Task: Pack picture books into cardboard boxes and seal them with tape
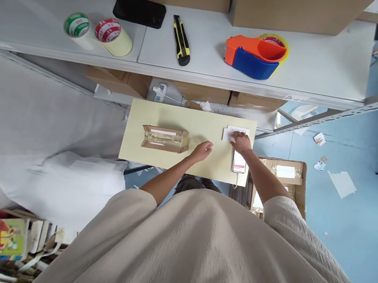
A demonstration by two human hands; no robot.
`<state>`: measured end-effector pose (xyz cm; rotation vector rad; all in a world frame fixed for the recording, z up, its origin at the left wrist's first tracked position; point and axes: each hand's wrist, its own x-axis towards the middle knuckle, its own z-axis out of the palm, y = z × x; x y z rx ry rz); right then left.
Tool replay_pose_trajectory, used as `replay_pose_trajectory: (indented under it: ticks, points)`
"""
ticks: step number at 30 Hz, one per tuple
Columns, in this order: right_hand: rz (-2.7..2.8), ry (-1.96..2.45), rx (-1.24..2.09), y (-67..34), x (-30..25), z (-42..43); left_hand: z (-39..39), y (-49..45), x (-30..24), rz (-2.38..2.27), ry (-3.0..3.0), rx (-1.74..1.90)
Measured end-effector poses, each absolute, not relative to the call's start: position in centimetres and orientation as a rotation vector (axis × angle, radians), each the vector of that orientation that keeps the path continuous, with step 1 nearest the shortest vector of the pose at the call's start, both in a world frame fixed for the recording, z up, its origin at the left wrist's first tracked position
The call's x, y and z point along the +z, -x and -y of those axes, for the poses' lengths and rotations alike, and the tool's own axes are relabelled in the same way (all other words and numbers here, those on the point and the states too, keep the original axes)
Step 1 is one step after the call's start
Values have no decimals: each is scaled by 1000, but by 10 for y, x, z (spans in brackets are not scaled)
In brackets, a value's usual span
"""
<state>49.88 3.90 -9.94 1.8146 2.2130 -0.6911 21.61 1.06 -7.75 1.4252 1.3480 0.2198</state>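
On the pale yellow table, a small cardboard box wrapped in clear tape lies on its side to the left, with white labels showing. My left hand hovers right of the box, apart from it, fingers curled together; whatever may be between them is too small to make out. Farther right, my right hand rests with fingers spread over white paper slips. Below that hand lies a white label printer or flat white device with a red stripe and a cable; its kind is not certain.
The shelf beyond the table bears a phone, a box cutter, tape rolls and an orange-blue tape dispenser. A carton of wrapped parcels stands right. White sacks and books lie left.
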Motion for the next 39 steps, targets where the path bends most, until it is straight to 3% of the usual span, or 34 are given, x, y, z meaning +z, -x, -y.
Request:
replay_pose_trajectory:
  ticks: [16, 39]
  points:
    - [-2208, -1781, -833, -503, -90, -53, -11, -213, -75, -1329, -1398, 216]
    - [-2272, -1704, -682, -492, -76, -47, -12, -213, -80, -1314, -1390, 211]
